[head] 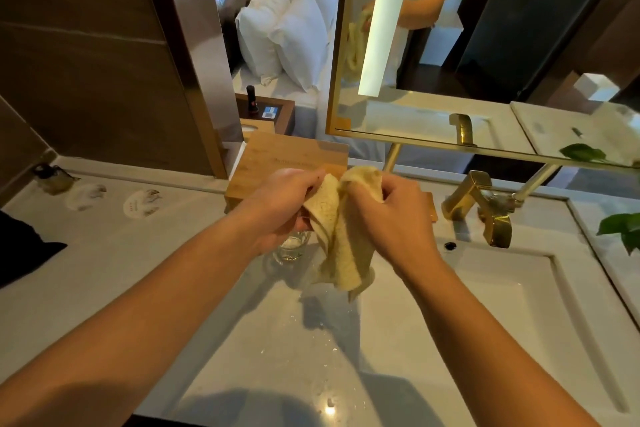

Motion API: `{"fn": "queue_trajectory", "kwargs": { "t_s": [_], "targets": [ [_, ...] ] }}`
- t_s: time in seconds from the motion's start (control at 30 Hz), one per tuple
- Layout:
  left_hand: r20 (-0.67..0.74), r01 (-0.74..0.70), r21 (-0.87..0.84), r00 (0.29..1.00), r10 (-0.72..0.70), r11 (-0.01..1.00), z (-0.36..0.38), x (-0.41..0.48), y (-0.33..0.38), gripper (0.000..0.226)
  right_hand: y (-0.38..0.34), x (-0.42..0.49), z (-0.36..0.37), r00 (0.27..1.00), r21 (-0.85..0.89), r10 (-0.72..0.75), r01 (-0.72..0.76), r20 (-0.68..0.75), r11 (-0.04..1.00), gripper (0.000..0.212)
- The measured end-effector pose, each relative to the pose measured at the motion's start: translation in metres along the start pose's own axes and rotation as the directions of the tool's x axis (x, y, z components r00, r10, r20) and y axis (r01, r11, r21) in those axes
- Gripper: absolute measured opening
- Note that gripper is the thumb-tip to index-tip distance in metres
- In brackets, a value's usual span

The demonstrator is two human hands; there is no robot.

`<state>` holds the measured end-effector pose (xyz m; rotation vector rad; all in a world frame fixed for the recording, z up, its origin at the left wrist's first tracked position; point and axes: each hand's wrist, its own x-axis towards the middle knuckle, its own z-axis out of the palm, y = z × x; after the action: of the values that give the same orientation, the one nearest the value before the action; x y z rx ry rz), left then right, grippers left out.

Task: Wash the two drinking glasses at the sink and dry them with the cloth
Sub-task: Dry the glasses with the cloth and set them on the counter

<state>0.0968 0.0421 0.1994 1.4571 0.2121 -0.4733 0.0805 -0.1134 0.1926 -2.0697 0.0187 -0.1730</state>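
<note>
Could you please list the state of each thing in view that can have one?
Left hand: closed around the glass.
Right hand: gripping the cloth.
Glass: held over the counter, partly hidden.
Cloth: bunched, hanging down.
Faucet: no water running.
Counter: wet with droplets.

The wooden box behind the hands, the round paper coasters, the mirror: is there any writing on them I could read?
No text here reads clearly.
Wooden box: one engraved line on its lid, too faint to read.
Round coasters: small print, too blurred to read.
Mirror: a logo at its top edge, cut off and unreadable.
Blue card on the dark stand beyond the counter: too small to read.
</note>
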Motion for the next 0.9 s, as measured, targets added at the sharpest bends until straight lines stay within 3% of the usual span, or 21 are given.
{"fn": "queue_trajectory", "kwargs": {
  "t_s": [0.07,0.13,0.17,0.27,0.33,0.4,0.5,0.6,0.7,0.83,0.9],
  "targets": [
    [0.051,-0.032,0.079,0.998,0.028,0.996,-0.002,0.001,0.0,0.054,-0.005,-0.014,0.002,0.978,-0.017,-0.098,0.102,0.186,0.995,0.011],
    [0.108,-0.094,0.321,0.992,0.062,0.942,-0.009,0.001,0.0,0.066,-0.004,-0.021,-0.001,0.921,-0.01,-0.11,0.123,0.373,0.992,0.02],
    [0.129,-0.105,0.364,0.99,0.062,0.925,-0.015,0.001,-0.001,0.064,-0.002,-0.02,-0.006,0.897,0.01,-0.099,0.105,0.432,0.994,0.028],
    [0.21,-0.095,0.296,0.977,0.032,0.951,-0.037,0.003,-0.002,0.038,0.006,-0.006,-0.028,0.909,0.16,-0.074,0.009,0.411,0.987,0.029],
    [0.271,-0.119,0.316,0.962,0.031,0.941,-0.052,0.004,-0.002,0.031,0.014,0.005,-0.037,0.921,0.098,-0.143,0.115,0.361,0.989,0.033],
    [0.352,-0.144,0.257,0.935,0.046,0.956,-0.065,0.006,-0.002,0.034,0.019,0.011,-0.031,0.882,-0.019,-0.206,0.237,0.425,0.971,0.043],
    [0.456,-0.232,0.225,0.883,0.108,0.946,-0.077,0.006,0.003,0.042,0.023,0.013,-0.01,0.808,-0.01,-0.244,0.295,0.537,0.955,0.04],
    [0.461,-0.284,0.263,0.877,0.139,0.922,-0.082,0.001,0.008,0.039,0.026,0.014,0.004,0.755,-0.037,-0.269,0.36,0.598,0.932,0.021],
    [0.451,-0.335,0.354,0.879,0.154,0.873,-0.084,-0.002,0.006,0.026,0.029,0.019,0.009,0.716,-0.161,-0.224,0.427,0.661,0.89,0.026],
    [0.445,-0.368,0.528,0.888,0.12,0.765,-0.092,-0.008,0.007,0.022,0.026,0.028,-0.004,0.744,-0.415,-0.162,0.524,0.648,0.744,0.031],
    [0.402,-0.332,0.559,0.91,0.102,0.76,-0.097,-0.014,0.013,0.023,0.016,0.033,-0.017,0.74,-0.432,-0.156,0.535,0.654,0.727,0.027]
  ]
}}
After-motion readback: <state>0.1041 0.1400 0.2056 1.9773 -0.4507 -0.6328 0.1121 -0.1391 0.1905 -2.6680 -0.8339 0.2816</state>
